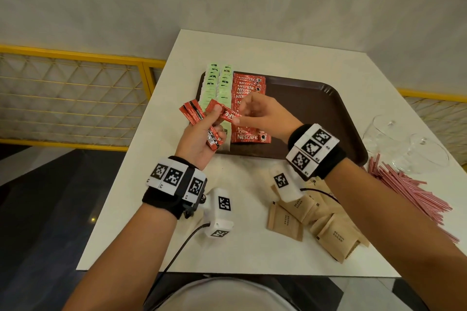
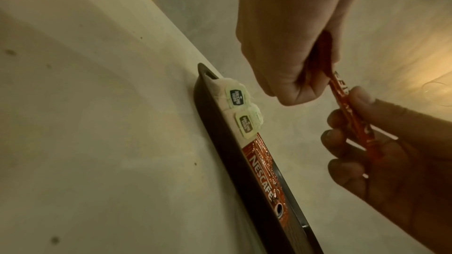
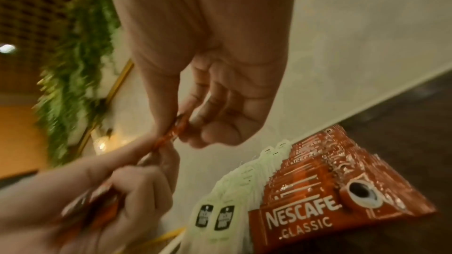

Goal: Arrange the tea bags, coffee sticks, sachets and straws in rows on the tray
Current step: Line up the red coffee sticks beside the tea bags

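Sugar sachets (image 1: 316,219) lie loose on the bench's (image 1: 242,255) near edge while, above the tray (image 1: 316,108), left hand (image 1: 202,139) grips spare sticks (image 1: 195,118) and right hand (image 1: 262,116) pinches one stick (image 1: 228,115), which might drag the others loose.

White table (image 1: 252,58): tray (image 1: 316,108), sachets (image 1: 303,217), straws (image 1: 404,184) (glasses (image 1: 404,144), probably).

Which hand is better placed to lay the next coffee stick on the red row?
Right. The right hand already pinches one coffee stick just above the red row on the tray. The left hand is busy holding the spare sticks.
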